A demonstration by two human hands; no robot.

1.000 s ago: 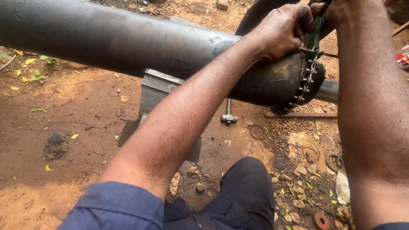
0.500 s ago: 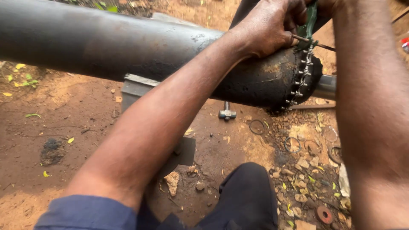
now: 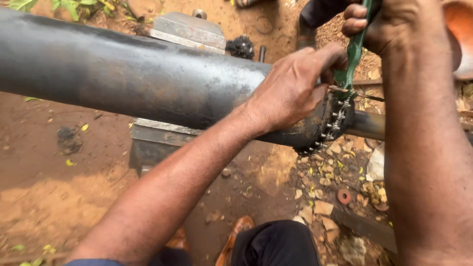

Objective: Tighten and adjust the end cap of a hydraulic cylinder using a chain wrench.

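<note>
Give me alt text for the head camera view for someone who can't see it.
Two bare hands work at the flanged end of a large black pipe: the left hand rests on the bolt-ringed flange, while the right hand has its grip on a green-handled tool above it. Below lies red dirt strewn with stones.

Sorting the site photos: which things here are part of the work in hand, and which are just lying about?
In hand: left hand on the black pipe; right hand gripping a green tool; bolted flange.
Lying about: rusty washer, stone chips, metal block.
</note>
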